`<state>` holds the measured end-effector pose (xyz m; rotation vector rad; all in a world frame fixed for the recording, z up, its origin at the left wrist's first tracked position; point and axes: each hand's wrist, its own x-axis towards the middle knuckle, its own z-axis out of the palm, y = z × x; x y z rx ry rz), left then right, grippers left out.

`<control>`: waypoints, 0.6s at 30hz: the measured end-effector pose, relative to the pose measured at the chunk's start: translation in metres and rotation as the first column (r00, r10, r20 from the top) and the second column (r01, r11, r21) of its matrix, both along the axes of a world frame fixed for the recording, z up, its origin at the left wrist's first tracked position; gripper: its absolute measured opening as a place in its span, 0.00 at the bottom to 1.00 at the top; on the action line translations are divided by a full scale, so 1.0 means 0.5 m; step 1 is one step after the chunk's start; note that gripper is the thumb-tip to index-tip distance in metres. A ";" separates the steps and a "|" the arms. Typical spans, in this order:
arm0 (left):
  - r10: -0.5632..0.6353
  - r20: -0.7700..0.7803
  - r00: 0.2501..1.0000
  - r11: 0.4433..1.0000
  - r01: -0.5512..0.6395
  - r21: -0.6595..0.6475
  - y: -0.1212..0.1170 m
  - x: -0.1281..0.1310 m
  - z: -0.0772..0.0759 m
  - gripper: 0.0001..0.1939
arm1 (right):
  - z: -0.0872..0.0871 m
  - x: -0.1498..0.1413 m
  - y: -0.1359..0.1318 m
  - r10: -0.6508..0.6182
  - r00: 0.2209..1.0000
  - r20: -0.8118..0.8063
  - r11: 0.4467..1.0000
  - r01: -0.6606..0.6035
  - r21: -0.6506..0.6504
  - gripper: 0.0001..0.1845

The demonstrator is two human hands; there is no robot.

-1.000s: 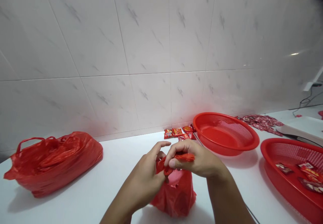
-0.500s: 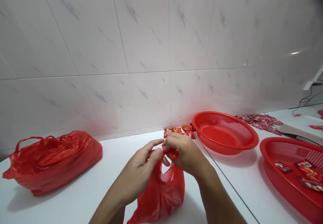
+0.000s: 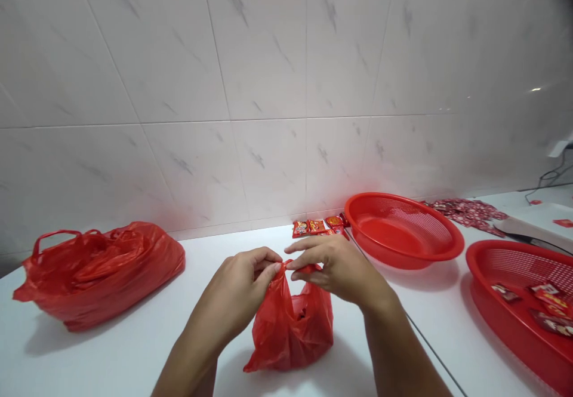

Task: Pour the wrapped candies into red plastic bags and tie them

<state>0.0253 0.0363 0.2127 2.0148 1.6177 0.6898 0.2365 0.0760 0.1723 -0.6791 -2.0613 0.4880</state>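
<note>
In the lower middle of the frame, a small red bag [image 3: 290, 337] sits on the white table [image 3: 201, 331], its top drawn up between two bare hands. The left hand [image 3: 242, 280] has thumb and fingertips closed together, pinching the twisted plastic at the peak of the bag. The right hand [image 3: 338, 268] is partly open, its fingers bent and spread at the same peak, touching the plastic; whether it grips any of it I cannot tell. Below the hands the mouth of the bag gapes, with something dark inside, too small to make out. At the lower left lies a large red bag [image 3: 111, 295], its handle loops standing up. Just beyond the right hand, small red packets [image 3: 308, 228] lie near the tiled wall [image 3: 268, 57]. Right of them stands a red basket [image 3: 389, 248], and at the lower right edge another red basin [image 3: 501, 331] holds a few snack packs [image 3: 553, 304].
</note>
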 end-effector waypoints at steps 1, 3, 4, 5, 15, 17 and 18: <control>0.022 -0.060 0.998 1.000 -0.022 -0.006 0.003 -0.002 -0.001 0.17 | 0.002 0.010 0.002 0.022 1.000 0.021 0.998 -0.021 -0.051 0.06; 0.068 -0.184 0.981 0.997 -0.071 -0.012 0.011 -0.013 -0.003 0.16 | 0.005 0.036 0.004 0.019 0.998 0.062 0.988 -0.009 -0.156 0.04; 0.100 -0.244 0.965 0.994 -0.108 -0.017 0.017 -0.022 -0.005 0.15 | 0.006 0.052 0.005 -0.007 0.995 0.100 0.975 0.029 -0.221 0.04; 0.141 -0.300 0.943 0.987 -0.156 -0.029 0.024 -0.034 -0.007 0.14 | 0.007 0.070 0.006 -0.040 0.987 0.154 0.954 0.084 -0.288 0.04; 0.292 -0.392 0.872 0.946 -0.325 -0.017 0.047 -0.112 -0.003 0.13 | -0.011 0.192 0.008 -0.172 0.917 0.361 0.762 0.356 -0.541 0.19; 0.312 -0.377 0.872 0.942 -0.335 0.003 0.044 -0.108 0.004 0.13 | -0.013 0.190 0.007 -0.169 0.924 0.342 0.766 0.342 -0.544 0.18; 0.326 -0.361 0.874 0.939 -0.344 0.015 0.042 -0.105 0.007 0.13 | -0.011 0.186 0.006 -0.172 0.933 0.316 0.772 0.327 -0.545 0.18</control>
